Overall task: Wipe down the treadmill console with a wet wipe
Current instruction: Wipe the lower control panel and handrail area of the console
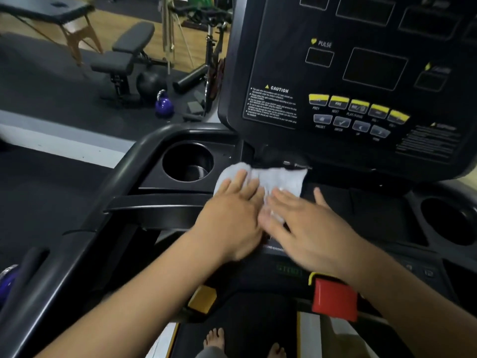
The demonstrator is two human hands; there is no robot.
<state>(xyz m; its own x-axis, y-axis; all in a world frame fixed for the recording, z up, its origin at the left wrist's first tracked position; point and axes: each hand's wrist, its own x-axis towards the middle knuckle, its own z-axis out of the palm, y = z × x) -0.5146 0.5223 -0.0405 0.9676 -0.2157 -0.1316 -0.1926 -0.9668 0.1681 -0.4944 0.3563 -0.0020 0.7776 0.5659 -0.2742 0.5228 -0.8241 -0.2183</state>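
A white wet wipe (280, 178) lies spread flat on the black lower tray of the treadmill console (361, 73), just right of the left cup holder (188, 161). My left hand (232, 215) presses flat on the wipe's left part, fingers together. My right hand (307, 223) lies flat on its lower right part, fingers stretched out and blurred. The upright display panel with yellow buttons (358, 105) and a caution label stands behind the wipe.
A red stop button (334, 299) and a yellow tab (202, 298) sit at the console's near edge. A second cup holder (449, 220) is at the right. Black handrail (121, 202) curves at left. Beyond lie a bench, a purple kettlebell (164, 104) and weights.
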